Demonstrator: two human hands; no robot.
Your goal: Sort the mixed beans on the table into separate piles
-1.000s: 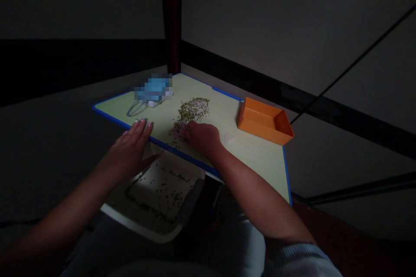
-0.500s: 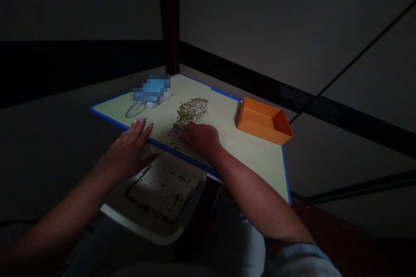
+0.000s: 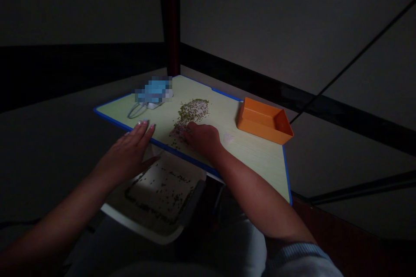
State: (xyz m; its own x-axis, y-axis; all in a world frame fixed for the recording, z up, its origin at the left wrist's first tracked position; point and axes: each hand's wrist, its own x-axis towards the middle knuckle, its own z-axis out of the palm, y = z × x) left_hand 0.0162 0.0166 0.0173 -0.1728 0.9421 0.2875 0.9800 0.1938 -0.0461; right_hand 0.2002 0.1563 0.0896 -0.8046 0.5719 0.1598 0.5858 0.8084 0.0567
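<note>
A heap of small green and whitish grains (image 3: 194, 108) lies on a pale yellow board (image 3: 260, 164) with a blue rim. My right hand (image 3: 203, 136) is curled down at the near end of the heap, against a smaller pinkish, dark-speckled patch of grains (image 3: 179, 130). Its fingertips are mostly hidden, so what they hold cannot be made out. With fingers stretched out, my left hand (image 3: 128, 151) rests at the board's near left edge. Below that edge, a white tub (image 3: 156, 234) has dark grains scattered inside it.
An orange open box (image 3: 263, 132) stands at the board's right side. At the back left lies a blurred-out blue item (image 3: 154, 88) on a white object with a looped cord (image 3: 134, 110). A small pale patch (image 3: 228, 138) lies right of my right hand. Walls meet behind the board.
The view has shifted very slightly. Both hands stay nearly where they were, my right hand still curled at the grains and my left still at the board's edge.
</note>
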